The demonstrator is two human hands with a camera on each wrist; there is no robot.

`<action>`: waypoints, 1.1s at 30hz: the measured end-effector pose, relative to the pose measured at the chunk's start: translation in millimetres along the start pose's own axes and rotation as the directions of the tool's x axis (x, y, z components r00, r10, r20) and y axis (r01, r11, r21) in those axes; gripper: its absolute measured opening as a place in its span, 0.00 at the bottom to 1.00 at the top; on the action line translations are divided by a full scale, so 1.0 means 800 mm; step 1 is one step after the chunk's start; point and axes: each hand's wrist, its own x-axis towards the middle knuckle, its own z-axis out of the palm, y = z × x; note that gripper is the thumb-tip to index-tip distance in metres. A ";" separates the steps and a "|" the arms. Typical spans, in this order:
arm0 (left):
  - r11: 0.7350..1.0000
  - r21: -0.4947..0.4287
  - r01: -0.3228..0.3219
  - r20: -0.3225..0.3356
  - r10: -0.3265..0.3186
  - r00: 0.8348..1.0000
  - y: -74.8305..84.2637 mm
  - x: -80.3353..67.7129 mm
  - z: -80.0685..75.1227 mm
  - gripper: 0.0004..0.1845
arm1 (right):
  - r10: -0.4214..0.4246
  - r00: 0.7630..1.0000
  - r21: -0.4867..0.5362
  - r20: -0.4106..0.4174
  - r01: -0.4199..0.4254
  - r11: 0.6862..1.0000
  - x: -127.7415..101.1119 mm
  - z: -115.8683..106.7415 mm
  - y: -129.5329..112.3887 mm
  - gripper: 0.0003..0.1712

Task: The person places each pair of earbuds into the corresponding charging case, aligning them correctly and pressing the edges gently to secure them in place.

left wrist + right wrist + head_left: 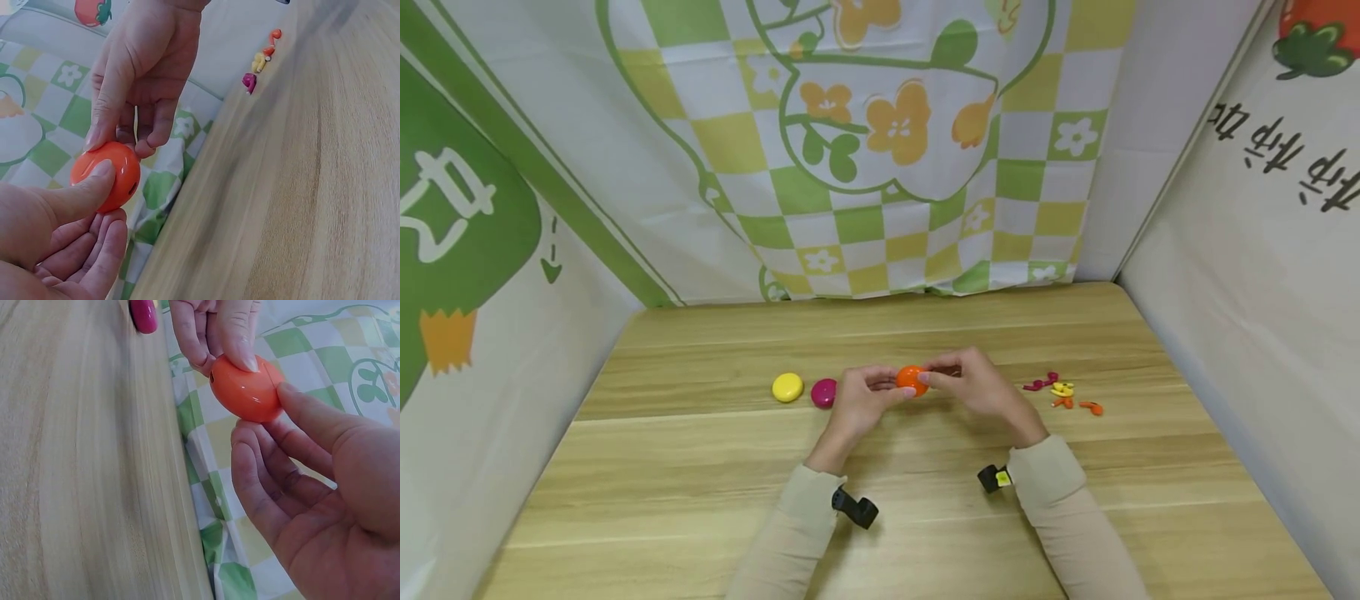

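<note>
A glossy round orange earbud case [912, 380] is held up between both hands, its lid closed. My left hand [859, 402] grips it from the left, thumb across the face and fingers beneath. From the other side my right hand [976, 385] pinches its edge between thumb and fingers. A small dark port shows on the orange shell [119, 156] in the left wrist view. Just left of my left hand lies a magenta round case [823, 394], partly covered by that hand. Farther left is a yellow round case [787, 387].
Loose earbuds lie right of my right hand: magenta earbuds [1033, 386], yellow earbuds [1062, 389] and orange earbuds [1093, 407]. The wooden table [700, 467] meets a checked cloth [865, 225] at the back, with printed side walls left and right.
</note>
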 end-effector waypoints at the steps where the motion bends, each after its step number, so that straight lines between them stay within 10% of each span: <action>1: 1.000 -0.003 0.000 -0.002 0.000 1.000 0.000 0.000 0.000 0.13 | -0.002 1.000 0.003 0.000 0.002 1.000 0.000 0.000 0.000 0.11; 33: 1.000 -0.028 0.003 -0.074 -0.005 0.997 0.005 -0.003 0.010 0.18 | 0.096 0.994 0.090 -0.049 -0.092 0.992 0.003 0.007 0.004 0.21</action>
